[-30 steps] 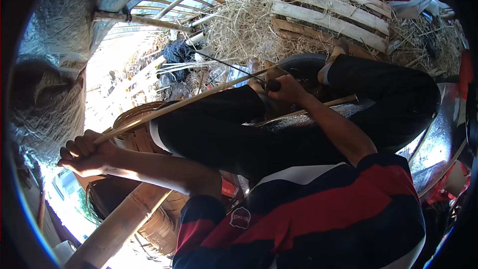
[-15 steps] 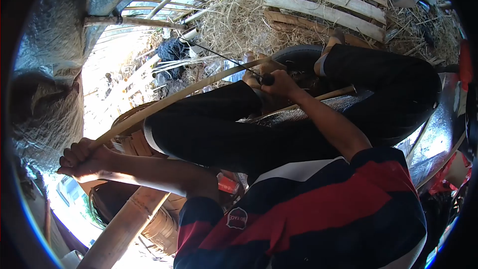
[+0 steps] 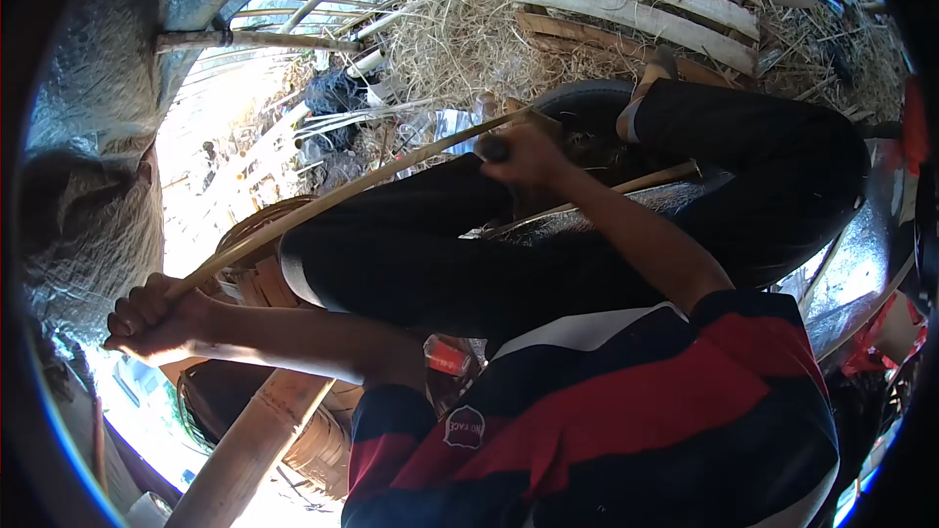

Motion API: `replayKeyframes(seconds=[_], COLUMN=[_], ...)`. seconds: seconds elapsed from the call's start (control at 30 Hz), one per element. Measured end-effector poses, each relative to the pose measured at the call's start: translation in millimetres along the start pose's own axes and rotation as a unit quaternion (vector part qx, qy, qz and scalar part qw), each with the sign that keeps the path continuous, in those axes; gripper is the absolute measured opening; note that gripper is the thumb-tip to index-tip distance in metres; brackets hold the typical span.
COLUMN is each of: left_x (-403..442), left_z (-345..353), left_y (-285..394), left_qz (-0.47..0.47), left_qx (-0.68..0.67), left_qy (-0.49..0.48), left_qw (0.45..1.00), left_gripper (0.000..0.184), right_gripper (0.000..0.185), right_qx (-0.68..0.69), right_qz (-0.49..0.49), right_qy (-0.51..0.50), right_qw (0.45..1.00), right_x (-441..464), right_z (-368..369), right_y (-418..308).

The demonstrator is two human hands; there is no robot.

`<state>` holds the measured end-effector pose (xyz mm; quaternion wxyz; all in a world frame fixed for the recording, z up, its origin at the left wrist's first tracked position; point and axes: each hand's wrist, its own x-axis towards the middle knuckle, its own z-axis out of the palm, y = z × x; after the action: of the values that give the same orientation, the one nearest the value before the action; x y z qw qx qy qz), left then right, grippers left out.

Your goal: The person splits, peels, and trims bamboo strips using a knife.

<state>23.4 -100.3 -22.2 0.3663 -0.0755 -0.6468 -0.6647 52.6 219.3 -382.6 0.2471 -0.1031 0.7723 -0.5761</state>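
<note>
My left hand [image 3: 156, 321] is closed around the lower end of a long pale bamboo strip [image 3: 323, 203]. The strip slants up to the right across my dark-trousered leg, its far end beside my other hand. My right hand [image 3: 528, 154] grips a dark rounded handle [image 3: 494, 148] just below that far end. No blade or rod shows clearly from the handle now. Another thin strip [image 3: 626, 188] lies between my legs, below the right hand.
Straw [image 3: 460, 39] and pale wooden slats [image 3: 636, 22] lie ahead of my feet. A black tyre-like ring [image 3: 587, 98] sits between them. A thick bamboo pole [image 3: 249, 445] and woven basket [image 3: 318, 450] stand at lower left. Silvery sheeting [image 3: 88, 59] hangs on the left.
My right hand has moved left and turned, and the thin dark rod that reached up-left from the handle no longer shows. My left hand still holds the strip, which has tilted slightly.
</note>
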Motion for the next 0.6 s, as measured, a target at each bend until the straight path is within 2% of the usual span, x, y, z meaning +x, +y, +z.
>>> replayKeyframes(seconds=[0.03, 0.1, 0.17, 0.2, 0.23, 0.37, 0.43, 0.5, 0.53, 0.6], left_x=[-0.4, 3.8, -1.2, -6.6, -5.3, -2.0, -0.8, 5.1, 5.7, 3.5], left_z=[-4.5, -4.0, -2.2, 14.7, 15.0, 12.3, 20.4, 15.0, 16.4, 17.3], left_y=[1.0, -0.8, 0.0, -4.9, -4.6, -6.3, -5.6, -2.9, -2.8, -5.8], left_qz=[-0.003, 0.003, 0.001, 0.030, 0.035, 0.012, 0.037, 0.014, 0.019, 0.018], left_qx=[-0.006, -0.016, 0.005, 0.069, 0.065, 0.018, 0.044, 0.019, 0.035, 0.051], left_qy=[-0.015, -0.036, -0.010, 0.065, 0.064, 0.019, 0.012, -0.003, 0.004, 0.013], left_qw=[1.000, 0.999, 1.000, 0.995, 0.995, 1.000, 0.998, 1.000, 0.999, 0.998], left_gripper=[0.045, 0.044, 0.045, 0.044, 0.044, 0.043, 0.044, 0.044, 0.044, 0.044], right_gripper=[0.035, 0.035, 0.035, 0.033, 0.031, 0.036, 0.035, 0.035, 0.035, 0.034], right_qx=[0.021, -0.021, -0.065, -0.078, -0.091, -0.063, -0.101, -0.079, -0.057, -0.055], right_qz=[0.068, 0.069, 0.077, 0.095, 0.113, 0.084, -0.017, -0.053, -0.085, -0.048], right_qy=[0.019, 0.035, 0.044, 0.054, 0.065, 0.009, -0.051, -0.052, -0.051, -0.012], right_qw=[0.997, 0.997, 0.994, 0.991, 0.987, 0.994, 0.993, 0.994, 0.993, 0.997], right_x=[-2.0, -1.1, -8.4, -11.0, -11.4, -11.9, -5.5, -4.5, -5.2, -0.5], right_z=[2.9, -3.2, -1.4, -5.3, -9.8, -15.5, -10.6, -14.2, -13.7, 4.1], right_y=[28.1, 44.3, 48.5, 37.4, 24.0, -28.6, -62.7, -86.8, -91.3, -30.4])
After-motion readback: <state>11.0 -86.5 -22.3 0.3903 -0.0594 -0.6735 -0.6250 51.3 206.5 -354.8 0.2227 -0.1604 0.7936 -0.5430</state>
